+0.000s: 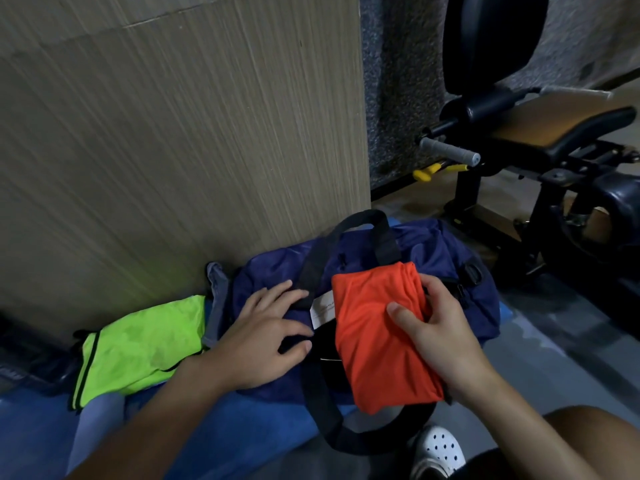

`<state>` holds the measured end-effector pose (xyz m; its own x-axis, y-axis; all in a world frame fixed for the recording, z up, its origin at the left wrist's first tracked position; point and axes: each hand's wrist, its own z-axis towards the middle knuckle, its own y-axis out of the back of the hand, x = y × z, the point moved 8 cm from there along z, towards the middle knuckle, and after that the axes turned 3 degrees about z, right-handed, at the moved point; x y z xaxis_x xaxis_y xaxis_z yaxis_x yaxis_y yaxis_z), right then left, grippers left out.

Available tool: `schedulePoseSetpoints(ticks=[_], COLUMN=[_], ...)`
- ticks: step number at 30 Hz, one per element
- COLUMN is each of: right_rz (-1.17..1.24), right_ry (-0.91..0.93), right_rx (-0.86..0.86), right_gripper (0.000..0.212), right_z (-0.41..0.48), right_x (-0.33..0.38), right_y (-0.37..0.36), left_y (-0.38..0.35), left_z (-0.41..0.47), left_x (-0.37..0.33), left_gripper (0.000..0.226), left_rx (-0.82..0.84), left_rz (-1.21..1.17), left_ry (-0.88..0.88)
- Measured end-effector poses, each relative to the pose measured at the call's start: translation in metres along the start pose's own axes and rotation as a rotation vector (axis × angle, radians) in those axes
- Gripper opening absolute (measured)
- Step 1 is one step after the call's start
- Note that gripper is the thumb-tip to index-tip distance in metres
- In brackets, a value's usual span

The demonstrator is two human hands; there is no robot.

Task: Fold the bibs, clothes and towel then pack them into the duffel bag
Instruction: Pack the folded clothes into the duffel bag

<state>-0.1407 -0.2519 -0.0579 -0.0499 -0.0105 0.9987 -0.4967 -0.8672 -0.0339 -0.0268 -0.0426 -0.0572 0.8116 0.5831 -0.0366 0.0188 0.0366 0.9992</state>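
Observation:
A navy duffel bag point(429, 251) with black straps lies on a blue mat against a wooden panel. My right hand point(446, 337) grips a folded orange bib point(370, 337) and holds it over the middle of the bag. My left hand point(266, 330) rests flat on the bag's left side, fingers spread, next to a white tag point(323, 310). A folded neon-green bib point(138, 344) with black trim lies on the mat left of the bag. A grey cloth point(218, 289) shows between the green bib and the bag.
The wooden panel point(173, 133) stands close behind the bag. A black exercise bench and machine point(540, 161) fill the right side. The blue mat point(221, 434) runs toward me; my white perforated shoe point(438, 452) is at the bottom right.

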Motion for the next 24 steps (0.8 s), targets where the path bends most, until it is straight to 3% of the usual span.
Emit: schedulePoseSetpoints(ticks=[4, 9, 13, 18, 24], right_rz=[0.056, 0.12, 0.132, 0.164, 0.225], right_ry=[-0.025, -0.051, -0.062, -0.083, -0.09], right_rx=[-0.063, -0.067, -0.07, -0.073, -0.033], right_gripper=[0.033, 0.03, 0.03, 0.029, 0.029], right_z=[0.003, 0.004, 0.004, 0.002, 0.0], right_x=[-0.003, -0.005, -0.006, -0.007, -0.005], right_y=[0.001, -0.002, -0.003, -0.004, -0.003], left_y=[-0.004, -0.011, -0.011, -0.03, -0.002], left_z=[-0.004, -0.005, -0.006, 0.0, 0.008], left_x=[-0.005, -0.001, -0.008, -0.016, 0.002], left_gripper=[0.049, 0.069, 0.052, 0.066, 0.083], left_rx=[0.058, 0.096, 0.094, 0.177, 0.023], left_rz=[0.023, 0.138, 0.09, 0.208, 0.079], left_ry=[-0.009, -0.002, -0.049, -0.065, 0.115])
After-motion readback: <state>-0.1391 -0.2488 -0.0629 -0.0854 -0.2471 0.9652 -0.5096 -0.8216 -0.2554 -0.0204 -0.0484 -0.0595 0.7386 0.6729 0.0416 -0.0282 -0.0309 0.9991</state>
